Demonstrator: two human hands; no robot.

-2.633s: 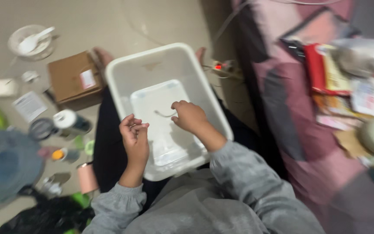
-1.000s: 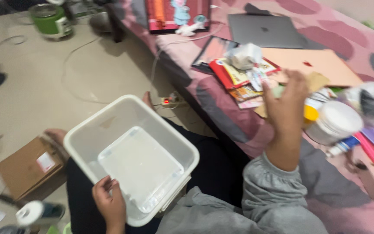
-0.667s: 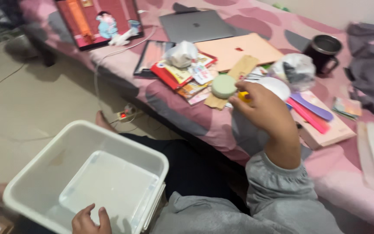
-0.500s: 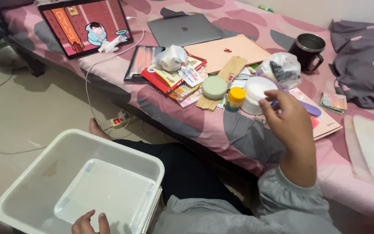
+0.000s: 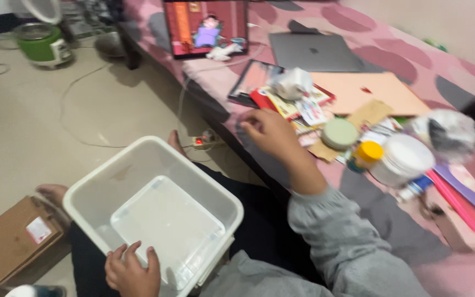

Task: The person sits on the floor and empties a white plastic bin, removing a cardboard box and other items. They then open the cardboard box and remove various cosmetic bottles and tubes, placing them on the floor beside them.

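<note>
The white rectangular plastic tub [image 5: 155, 212] sits on the person's lap at lower left of the frame. Inside it lies a clear flat plastic lid [image 5: 166, 228]; nothing else shows in the tub. The left hand [image 5: 132, 270] rests on the tub's near rim, grip spread, fingers over the edge. The right hand [image 5: 270, 135] hovers at frame centre above the edge of the pink patterned bed [image 5: 413, 71], its grip loosely curled; whether it pinches anything cannot be told. Just right of it lie a round pale-green tin [image 5: 340, 133], a yellow-capped jar [image 5: 368, 154] and a stack of colourful booklets [image 5: 298, 102]. A brown cardboard box [image 5: 15, 239] stands on the floor, far left.
</note>
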